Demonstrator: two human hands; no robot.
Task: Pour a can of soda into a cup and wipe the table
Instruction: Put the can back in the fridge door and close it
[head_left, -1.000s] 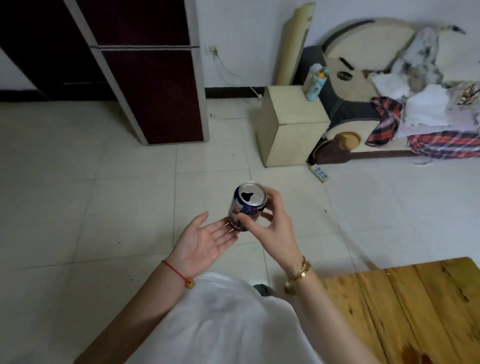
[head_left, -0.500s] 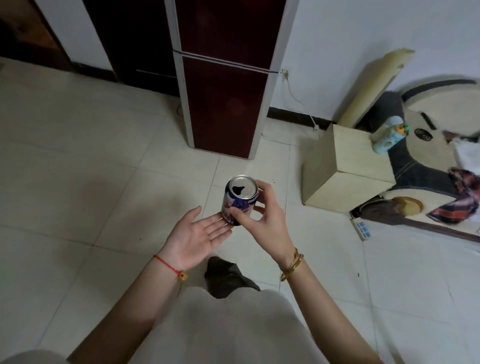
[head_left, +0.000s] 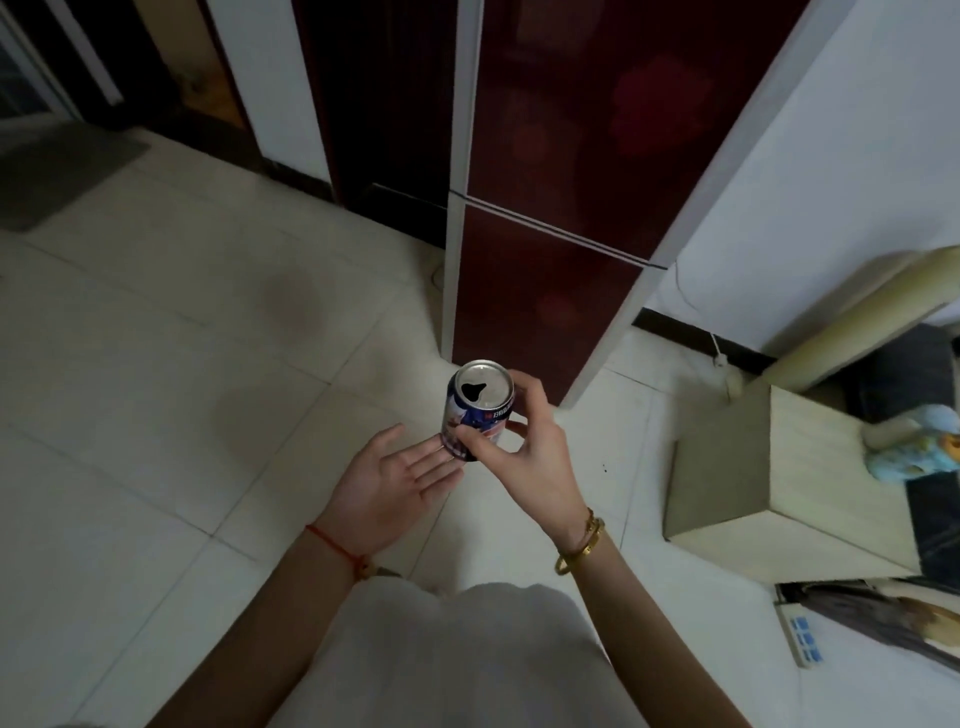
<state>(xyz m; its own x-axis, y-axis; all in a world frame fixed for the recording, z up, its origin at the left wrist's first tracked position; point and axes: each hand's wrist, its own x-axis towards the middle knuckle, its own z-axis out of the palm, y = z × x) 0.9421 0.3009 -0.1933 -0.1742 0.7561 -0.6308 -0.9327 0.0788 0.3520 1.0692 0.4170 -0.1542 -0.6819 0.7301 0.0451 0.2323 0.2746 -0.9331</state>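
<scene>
Out over the pale floor tiles (head_left: 130, 415), held at about waist height in front of the person, the soda can (head_left: 478, 408) stands upright with its mouth already open and dark. The right hand (head_left: 524, 441) has it pinched by the side, thumb low on the near wall and fingers curled round the far one, while the left hand (head_left: 395, 478) lies flat and palm-up just below, its fingertips reaching to the can's base without closing on anything. The grip is the same as a second ago; what has changed is the room around it. The person has turned left, so the wooden table that was at the lower right has dropped out of view and the dark red fridge (head_left: 561, 208) now fills the middle, with the small beige cabinet (head_left: 769, 483) off to the right. No cup shows anywhere. My guess is the can is being carried away from the table, perhaps emptied, which would leave the wiping.
</scene>
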